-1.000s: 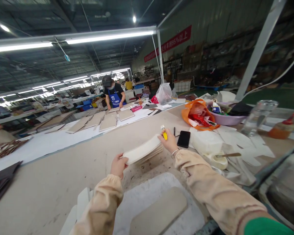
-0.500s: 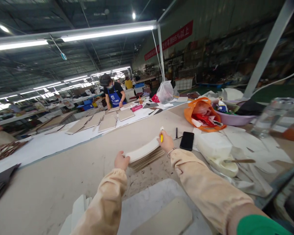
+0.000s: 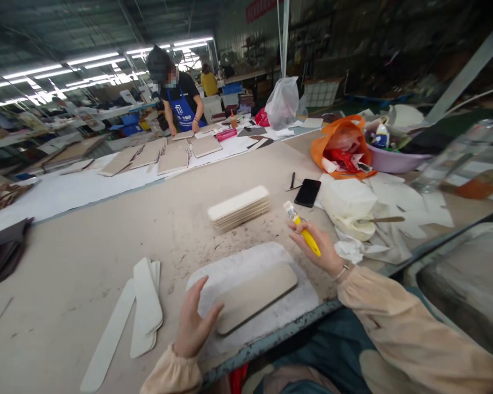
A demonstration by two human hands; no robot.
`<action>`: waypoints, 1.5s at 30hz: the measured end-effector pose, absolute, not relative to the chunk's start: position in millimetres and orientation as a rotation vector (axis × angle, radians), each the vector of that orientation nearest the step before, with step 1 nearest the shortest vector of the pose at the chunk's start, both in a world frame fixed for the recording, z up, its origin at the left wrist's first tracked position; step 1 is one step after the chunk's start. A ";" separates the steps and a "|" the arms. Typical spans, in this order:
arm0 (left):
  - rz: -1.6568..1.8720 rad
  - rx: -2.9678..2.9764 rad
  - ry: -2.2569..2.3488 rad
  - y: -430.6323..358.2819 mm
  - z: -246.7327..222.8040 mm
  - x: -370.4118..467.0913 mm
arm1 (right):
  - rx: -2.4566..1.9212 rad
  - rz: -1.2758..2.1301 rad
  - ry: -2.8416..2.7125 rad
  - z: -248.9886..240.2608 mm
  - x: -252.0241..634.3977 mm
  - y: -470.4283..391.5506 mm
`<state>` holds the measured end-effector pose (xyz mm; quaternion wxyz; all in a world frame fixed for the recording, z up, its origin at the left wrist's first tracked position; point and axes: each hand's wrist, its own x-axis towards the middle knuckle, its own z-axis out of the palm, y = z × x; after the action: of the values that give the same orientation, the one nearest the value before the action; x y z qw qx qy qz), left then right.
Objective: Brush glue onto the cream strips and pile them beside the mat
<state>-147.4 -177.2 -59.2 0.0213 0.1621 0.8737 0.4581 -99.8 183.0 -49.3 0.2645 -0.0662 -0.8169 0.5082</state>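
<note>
Tabletop (image 3: 86,235) is bearing a beige board (image 3: 258,298), likely light, stiff, best lifted by its edges; left hand (image 3: 194,323) is hovering empty, right hand (image 3: 324,250) gripping a yellow tool (image 3: 310,241).

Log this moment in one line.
Left hand: empty, near board | Right hand: holding yellow-handled tool | Stack: on table, untouched

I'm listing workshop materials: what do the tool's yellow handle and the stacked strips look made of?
Yellow handle: probably smooth plastic, given its bright, even colour. Stacked strips: perhaps matt cardboard, judging by pale, flat faces and thin edges.
</note>
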 end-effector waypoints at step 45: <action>1.101 0.923 2.847 -204.1 -124.9 -104.0 | -0.598 1.327 -2.628 -37.5 -46.1 120.6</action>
<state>-104.0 -204.1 -124.9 -0.0235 0.2895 0.8925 0.3451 -46.1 120.6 -37.5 0.0690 -0.1986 -0.8727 0.4406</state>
